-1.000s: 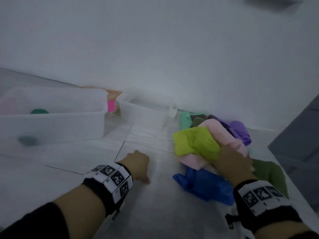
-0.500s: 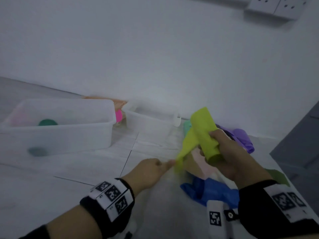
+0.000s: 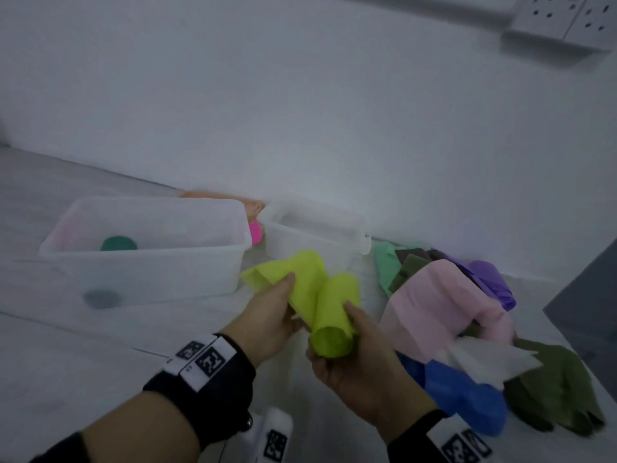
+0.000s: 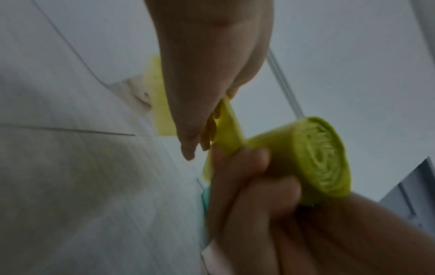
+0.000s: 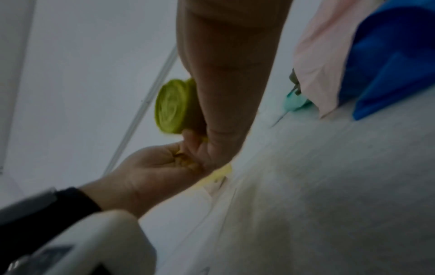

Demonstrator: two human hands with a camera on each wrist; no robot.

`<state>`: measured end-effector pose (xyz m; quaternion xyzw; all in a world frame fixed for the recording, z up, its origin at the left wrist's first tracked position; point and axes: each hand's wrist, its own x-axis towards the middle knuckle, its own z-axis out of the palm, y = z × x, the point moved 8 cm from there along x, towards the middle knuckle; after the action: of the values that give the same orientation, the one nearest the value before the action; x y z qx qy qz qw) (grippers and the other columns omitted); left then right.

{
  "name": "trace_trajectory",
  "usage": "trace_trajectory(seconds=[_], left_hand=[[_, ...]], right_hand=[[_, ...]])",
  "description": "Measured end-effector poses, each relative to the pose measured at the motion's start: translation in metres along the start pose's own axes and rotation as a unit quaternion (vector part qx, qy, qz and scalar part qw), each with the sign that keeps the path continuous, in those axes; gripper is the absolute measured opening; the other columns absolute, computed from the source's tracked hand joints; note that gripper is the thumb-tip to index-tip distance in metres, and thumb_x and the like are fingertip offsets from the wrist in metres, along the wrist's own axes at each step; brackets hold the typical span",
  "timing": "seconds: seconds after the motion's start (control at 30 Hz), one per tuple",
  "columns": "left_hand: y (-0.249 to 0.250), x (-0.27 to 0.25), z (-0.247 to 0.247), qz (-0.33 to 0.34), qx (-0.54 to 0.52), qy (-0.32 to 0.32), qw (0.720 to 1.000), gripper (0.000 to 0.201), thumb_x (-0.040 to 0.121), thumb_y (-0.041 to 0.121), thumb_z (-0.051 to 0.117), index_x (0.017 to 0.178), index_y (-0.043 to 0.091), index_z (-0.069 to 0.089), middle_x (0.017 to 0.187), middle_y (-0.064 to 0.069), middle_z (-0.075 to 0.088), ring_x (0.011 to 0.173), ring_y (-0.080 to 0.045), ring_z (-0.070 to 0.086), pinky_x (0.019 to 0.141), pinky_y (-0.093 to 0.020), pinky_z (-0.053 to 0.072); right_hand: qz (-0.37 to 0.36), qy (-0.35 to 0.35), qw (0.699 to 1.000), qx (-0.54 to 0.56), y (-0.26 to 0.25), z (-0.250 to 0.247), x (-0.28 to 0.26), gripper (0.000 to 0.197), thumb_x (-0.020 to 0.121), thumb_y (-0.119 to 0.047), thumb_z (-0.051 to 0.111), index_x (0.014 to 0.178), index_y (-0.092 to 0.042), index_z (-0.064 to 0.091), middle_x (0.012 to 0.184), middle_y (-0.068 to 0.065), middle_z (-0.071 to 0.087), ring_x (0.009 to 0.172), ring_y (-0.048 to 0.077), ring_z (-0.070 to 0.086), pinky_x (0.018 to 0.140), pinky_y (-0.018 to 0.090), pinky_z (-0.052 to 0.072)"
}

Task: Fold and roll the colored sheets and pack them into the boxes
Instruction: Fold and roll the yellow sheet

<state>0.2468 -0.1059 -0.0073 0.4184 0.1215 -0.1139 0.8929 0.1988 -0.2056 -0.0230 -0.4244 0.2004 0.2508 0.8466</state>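
A lime-green sheet, partly rolled, is held in the air in front of two translucent boxes. My right hand grips the rolled part; its spiral end faces the left wrist camera and shows as the roll's end in the right wrist view. My left hand pinches the loose flap, thumb on top. The large box holds a green roll. The small box stands to its right. A pile of sheets lies at the right: pink, blue, olive, purple.
The boxes stand against a white wall on a pale wood-grain floor. A bright pink item and an orange one sit between and behind the boxes. A grey panel rises at the right. Wall sockets are at the upper right.
My right hand lifted the lime-green sheet off the pile and carried it left. My left hand rose from the floor and took hold of the loose flap.
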Motion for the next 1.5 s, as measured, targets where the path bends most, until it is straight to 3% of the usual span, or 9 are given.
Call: trace_trajectory(seconds=[0.07,0.2,0.33,0.47,0.87,1.1,1.23,1.37,1.5], left_hand=[[0.012,0.006,0.000,0.028,0.003,-0.005,1.000,0.038,0.102,0.019,0.034,0.135,0.005,0.047,0.127,-0.015,0.058,0.105,-0.027,0.059,0.082,-0.038,0.050],[0.029,0.013,0.002,0.052,0.102,-0.003,0.993,0.038,0.104,0.016,0.031,0.135,0.001,0.046,0.133,-0.018,0.055,0.119,-0.031,0.054,0.104,-0.046,0.041],[0.055,0.015,0.016,0.092,0.162,-0.005,0.982,0.036,0.103,0.017,0.034,0.133,0.001,0.047,0.131,-0.017,0.056,0.119,-0.030,0.055,0.104,-0.047,0.041],[0.093,0.010,0.049,0.149,0.180,-0.062,0.970,0.030,0.103,0.013,0.032,0.125,0.003,0.052,0.128,-0.013,0.058,0.112,-0.026,0.059,0.098,-0.040,0.045],[0.238,0.037,0.098,0.285,0.489,0.045,0.823,0.025,0.103,0.016,0.034,0.099,0.010,0.058,0.098,-0.019,0.059,0.088,-0.029,0.059,0.079,-0.031,0.050],[0.234,0.048,0.075,0.249,0.666,0.184,0.678,0.052,0.096,0.036,0.051,0.127,-0.004,0.043,0.133,-0.027,0.044,0.121,-0.037,0.048,0.095,-0.039,0.043],[0.148,0.031,0.086,0.253,0.783,0.006,0.568,0.039,0.093,0.027,0.055,0.128,0.010,0.053,0.131,-0.013,0.054,0.118,-0.026,0.051,0.095,-0.027,0.037],[0.023,0.016,0.025,-0.013,0.901,-0.163,0.402,0.021,0.099,0.038,0.043,0.108,0.023,0.054,0.110,-0.009,0.050,0.098,-0.023,0.047,0.090,-0.033,0.039],[-0.011,0.017,-0.021,-0.041,0.874,-0.147,0.462,0.044,0.097,0.042,0.047,0.135,0.021,0.045,0.142,-0.007,0.042,0.126,-0.026,0.042,0.107,-0.039,0.035]], right_hand=[[0.025,0.089,0.964,-0.251,0.005,-0.020,-0.001,0.062,0.095,-0.056,0.036,0.100,0.000,0.063,0.072,0.013,0.061,0.056,0.023,0.057,0.047,0.022,0.045],[-0.273,0.166,0.597,-0.736,-0.047,-0.002,-0.016,0.012,0.091,-0.032,0.047,0.084,-0.024,0.052,0.086,-0.007,0.050,0.079,0.013,0.050,0.068,0.028,0.037],[-0.310,-0.076,0.445,-0.837,-0.014,0.028,-0.004,0.060,0.071,-0.002,0.046,0.126,-0.028,0.047,0.133,-0.008,0.040,0.125,0.015,0.032,0.096,0.027,0.024],[-0.261,-0.090,0.311,-0.909,0.005,0.023,0.006,0.048,0.079,-0.018,0.055,0.127,-0.022,0.045,0.123,0.003,0.041,0.118,0.024,0.031,0.106,0.040,0.022],[-0.164,-0.135,0.366,-0.906,0.016,-0.002,-0.005,0.048,0.086,-0.013,0.057,0.130,-0.018,0.040,0.130,0.005,0.037,0.119,0.027,0.037,0.099,0.040,0.029],[-0.208,-0.105,0.374,-0.898,0.017,-0.003,0.003,0.061,0.091,-0.021,0.056,0.145,-0.022,0.029,0.136,0.007,0.035,0.123,0.028,0.034,0.105,0.041,0.026],[-0.195,-0.098,0.382,-0.898,0.018,-0.005,0.008,0.062,0.091,-0.022,0.057,0.146,-0.025,0.028,0.135,0.004,0.036,0.122,0.027,0.034,0.105,0.040,0.025],[-0.191,-0.094,0.375,-0.902,0.019,-0.003,0.007,0.062,0.089,-0.024,0.058,0.143,-0.030,0.028,0.137,0.000,0.036,0.124,0.024,0.034,0.099,0.039,0.027],[-0.187,-0.107,0.403,-0.890,0.021,-0.001,0.000,0.062,0.086,-0.022,0.059,0.140,-0.033,0.030,0.134,-0.003,0.035,0.125,0.021,0.034,0.095,0.040,0.030]])
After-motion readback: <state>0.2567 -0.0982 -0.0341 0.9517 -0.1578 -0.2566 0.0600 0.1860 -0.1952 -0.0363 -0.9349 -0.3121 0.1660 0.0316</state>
